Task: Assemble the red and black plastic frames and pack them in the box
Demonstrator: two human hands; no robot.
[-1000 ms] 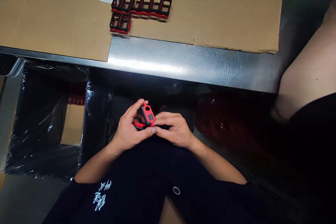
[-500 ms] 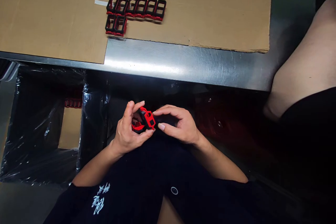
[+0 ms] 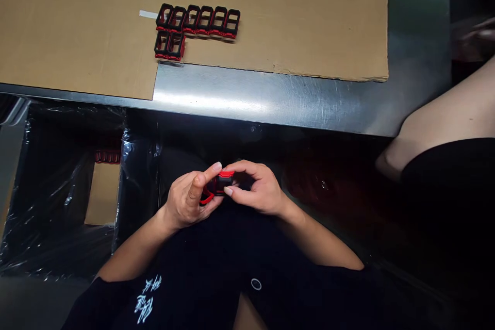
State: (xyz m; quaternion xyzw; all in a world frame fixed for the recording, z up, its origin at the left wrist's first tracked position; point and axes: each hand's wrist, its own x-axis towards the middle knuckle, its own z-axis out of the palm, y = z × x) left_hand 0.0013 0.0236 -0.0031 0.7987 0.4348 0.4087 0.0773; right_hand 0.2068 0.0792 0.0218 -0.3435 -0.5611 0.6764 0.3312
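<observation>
Left hand (image 3: 183, 199) curled, right hand (image 3: 263, 191) pinching, frame (image 3: 225, 180) between

Open room lies on the steel table (image 3: 286, 95) over a broad stretch of cardboard (image 3: 309, 31), between the black-and-red frames (image 3: 198, 19) and the right edge. Obstacles: the frames, packed side by side in two rows near the front edge; a co-worker's bare limb (image 3: 456, 113), across the front right corner.

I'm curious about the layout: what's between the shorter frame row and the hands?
A metal tabletop strip, then a dark stretch; the head view shows it.
</observation>
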